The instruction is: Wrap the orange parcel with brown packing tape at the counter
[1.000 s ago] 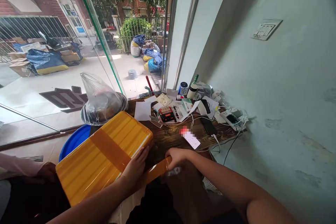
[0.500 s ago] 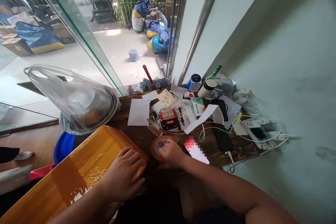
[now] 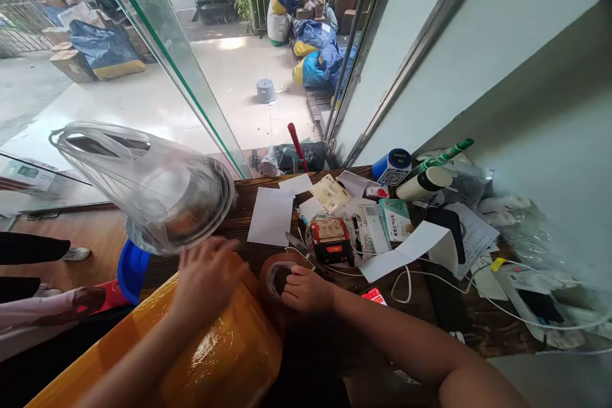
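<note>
A yellow ribbed suitcase (image 3: 210, 357) wrapped in shiny film lies across my lap at the lower left. My left hand (image 3: 205, 277) rests on its far end, fingers bent and somewhat blurred by motion. My right hand (image 3: 306, 290) grips a roll of brown tape (image 3: 276, 274) at the near edge of the dark wooden table (image 3: 253, 220). A clear plastic bag (image 3: 153, 185) holding a covered bowl stands just beyond the suitcase.
The table carries a small red label printer (image 3: 331, 240), white papers (image 3: 270, 215), a blue tub (image 3: 392, 167), a green-capped bottle (image 3: 430, 177), phones and white cables (image 3: 482, 296). Glass panels rise behind. A blue stool (image 3: 130, 268) and another person's sleeve (image 3: 33, 315) lie at left.
The brown tape strip stretched between my hands a second ago is gone. My right hand has carried the roll up onto the table edge. My left hand slid forward over the suitcase's end.
</note>
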Motion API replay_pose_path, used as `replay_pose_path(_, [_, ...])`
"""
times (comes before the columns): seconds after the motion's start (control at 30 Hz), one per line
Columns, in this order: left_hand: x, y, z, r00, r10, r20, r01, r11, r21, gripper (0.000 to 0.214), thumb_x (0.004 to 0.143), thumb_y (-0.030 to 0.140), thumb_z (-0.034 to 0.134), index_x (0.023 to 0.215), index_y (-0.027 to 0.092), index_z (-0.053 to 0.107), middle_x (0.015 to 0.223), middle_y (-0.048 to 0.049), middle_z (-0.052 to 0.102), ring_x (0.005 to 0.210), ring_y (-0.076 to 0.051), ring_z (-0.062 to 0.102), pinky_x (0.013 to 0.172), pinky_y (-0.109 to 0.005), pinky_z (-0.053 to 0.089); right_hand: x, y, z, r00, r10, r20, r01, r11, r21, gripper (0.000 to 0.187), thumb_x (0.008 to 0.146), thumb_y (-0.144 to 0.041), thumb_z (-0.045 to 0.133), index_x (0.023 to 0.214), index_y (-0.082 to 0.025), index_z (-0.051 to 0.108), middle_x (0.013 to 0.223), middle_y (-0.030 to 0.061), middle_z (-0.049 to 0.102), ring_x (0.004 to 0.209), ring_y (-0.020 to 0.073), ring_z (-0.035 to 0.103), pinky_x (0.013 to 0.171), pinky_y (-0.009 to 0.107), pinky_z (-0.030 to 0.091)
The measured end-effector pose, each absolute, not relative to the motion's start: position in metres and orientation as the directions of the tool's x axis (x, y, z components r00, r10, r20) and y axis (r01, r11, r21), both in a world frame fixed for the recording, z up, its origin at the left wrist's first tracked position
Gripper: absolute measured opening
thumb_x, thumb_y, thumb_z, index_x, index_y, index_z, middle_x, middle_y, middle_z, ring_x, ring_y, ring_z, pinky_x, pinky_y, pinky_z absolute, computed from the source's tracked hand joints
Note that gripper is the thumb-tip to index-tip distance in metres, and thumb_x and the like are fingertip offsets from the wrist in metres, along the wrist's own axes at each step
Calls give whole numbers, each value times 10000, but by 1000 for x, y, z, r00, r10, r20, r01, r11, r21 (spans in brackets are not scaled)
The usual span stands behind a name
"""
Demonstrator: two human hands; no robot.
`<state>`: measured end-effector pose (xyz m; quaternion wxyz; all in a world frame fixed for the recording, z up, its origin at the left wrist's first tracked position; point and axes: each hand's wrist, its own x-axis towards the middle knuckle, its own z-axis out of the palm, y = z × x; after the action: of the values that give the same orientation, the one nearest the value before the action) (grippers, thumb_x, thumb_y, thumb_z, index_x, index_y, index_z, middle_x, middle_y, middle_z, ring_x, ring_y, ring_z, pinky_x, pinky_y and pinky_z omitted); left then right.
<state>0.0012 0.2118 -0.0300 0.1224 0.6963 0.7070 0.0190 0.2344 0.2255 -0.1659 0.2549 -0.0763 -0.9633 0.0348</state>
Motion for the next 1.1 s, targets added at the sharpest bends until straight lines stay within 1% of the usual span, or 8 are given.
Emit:
replay_pose_path(0.1, [-28,260,-24,-89,765,-638,941,274,197,640,851,651,307,1008,177,707,1054,-125,704,993,-321,624,913,-455,436,230,229,-166,-856,141,497,102,989,-105,328,942,-159,382,669,-183,562,544,-22,471,584,141,382,726,336,298])
replay_pose_path(0.17, [-31,268,-20,10,653,-758,937,259,236,668,859,658,262,917,182,727,941,-97,733,899,-283,656,830,-378,463,230,228,-166,-869,149,472,99,987,-131,332,949,-199,390,668,-186,566,547,-19,476,587,143,388,723,335,306])
replay_pose_path(0.3, [0,249,-14,29,716,-698,967,156,200,523,852,567,360,914,213,739,961,-79,745,921,-285,662,775,-354,456,245,203,-168,-864,223,451,135,966,-220,348,943,-198,379,647,-192,562,547,-9,495,583,145,401,714,328,335])
replay_pose_path(0.43, [21,258,-23,213,684,-697,942,44,332,556,841,618,379,1062,221,700,1030,-87,729,938,-272,663,780,-337,473,273,158,-162,-845,389,367,267,901,-342,356,932,-136,339,642,-203,535,540,-14,506,565,141,402,701,310,370])
replay_pose_path(0.63, [31,326,-87,424,73,-903,906,-22,424,626,762,675,500,1095,168,656,1120,-125,685,1027,-271,622,816,-342,501,290,135,-147,-839,483,252,371,845,-385,326,926,-157,373,642,-226,517,542,-15,517,571,152,416,683,318,390])
replay_pose_path(0.8, [81,312,-137,533,-160,-831,834,-71,548,400,618,565,712,799,210,687,956,-35,718,963,-256,634,846,-352,500,287,144,-150,-825,425,371,330,897,-294,363,929,-128,342,647,-215,553,529,-10,512,566,151,388,607,318,355])
replay_pose_path(0.93, [98,289,-152,621,-353,-700,776,150,612,302,600,451,711,764,209,636,792,0,698,843,-230,650,769,-338,531,283,142,-153,-785,475,398,371,874,-313,376,938,-124,329,651,-204,557,529,-14,530,551,139,390,584,305,365])
replay_pose_path(1.1, [94,294,-149,652,-86,-753,757,13,654,279,662,296,571,914,186,614,870,-24,690,788,-214,640,629,-292,518,267,136,-134,-633,720,283,520,667,-533,225,935,-167,407,1000,-205,619,741,14,658,725,167,547,894,370,450])
